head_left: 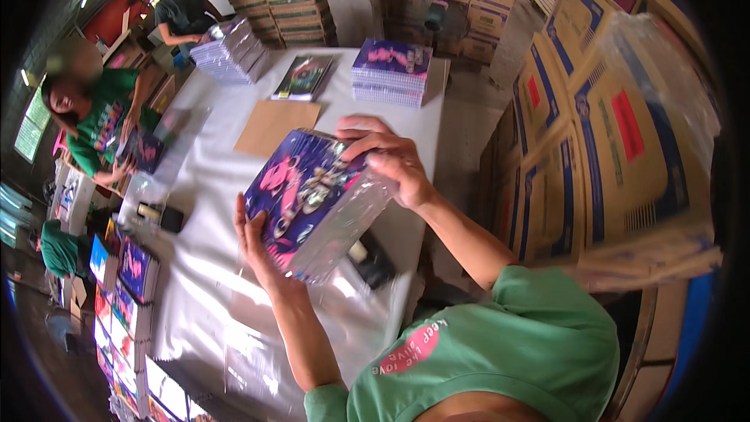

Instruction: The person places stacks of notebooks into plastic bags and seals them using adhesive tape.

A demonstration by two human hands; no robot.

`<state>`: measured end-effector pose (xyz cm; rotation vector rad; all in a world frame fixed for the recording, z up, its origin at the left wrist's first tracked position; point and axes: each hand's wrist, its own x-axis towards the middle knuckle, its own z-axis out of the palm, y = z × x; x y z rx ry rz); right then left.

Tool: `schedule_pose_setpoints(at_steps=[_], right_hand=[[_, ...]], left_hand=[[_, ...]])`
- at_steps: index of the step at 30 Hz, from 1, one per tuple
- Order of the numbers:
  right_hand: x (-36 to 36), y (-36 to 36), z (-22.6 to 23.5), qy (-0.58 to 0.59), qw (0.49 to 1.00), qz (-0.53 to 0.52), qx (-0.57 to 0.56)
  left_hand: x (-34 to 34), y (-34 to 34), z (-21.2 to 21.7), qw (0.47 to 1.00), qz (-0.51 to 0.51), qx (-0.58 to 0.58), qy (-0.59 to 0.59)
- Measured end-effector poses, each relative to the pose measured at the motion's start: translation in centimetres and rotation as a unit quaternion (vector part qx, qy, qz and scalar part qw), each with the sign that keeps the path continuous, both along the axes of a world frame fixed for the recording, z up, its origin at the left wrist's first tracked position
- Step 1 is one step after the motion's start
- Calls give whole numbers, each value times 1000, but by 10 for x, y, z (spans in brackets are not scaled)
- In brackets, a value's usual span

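The fingers (373, 139) of the right hand (397, 164) are bent over the upper corner of a purple notebook bundle (291, 187), while the left hand (262, 250) grips its lower left side, fingers partly spread. The bundle is held tilted above the white-covered counter (187, 227), with clear plastic (344, 223) hanging loose along its near side. Just beyond lies a brown cardboard sheet (269, 126), then a dark-covered book (303, 78) and a neat notebook stack (389, 78). Cardboard boxes (625, 164) are piled up to the right.
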<state>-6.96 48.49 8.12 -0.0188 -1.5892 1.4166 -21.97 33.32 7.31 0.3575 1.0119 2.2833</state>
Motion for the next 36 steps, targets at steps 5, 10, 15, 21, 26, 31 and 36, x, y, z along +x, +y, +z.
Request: schedule_pose_setpoints(at_steps=[5,10,15,21,26,31,36], right_hand=[[21,177,-2,-38,963,-223,-146],[35,334,-7,54,927,-267,-258],[33,448,-33,-67,951,-250,-170],[24,494,-134,-118,950,-247,-150],[28,477,-136,-191,926,-296,-134],[21,486,-157,-5,892,-225,-392],[17,470,-151,-121,901,-416,-21]], left_hand=[[42,201,22,983,81,43,159],[76,346,11,885,221,-6,411],[81,420,-40,892,202,-78,398],[84,432,-96,797,61,-283,530],[83,433,-106,771,55,-248,585],[99,423,-92,769,-13,-243,591],[72,343,-37,751,-232,-320,528]])
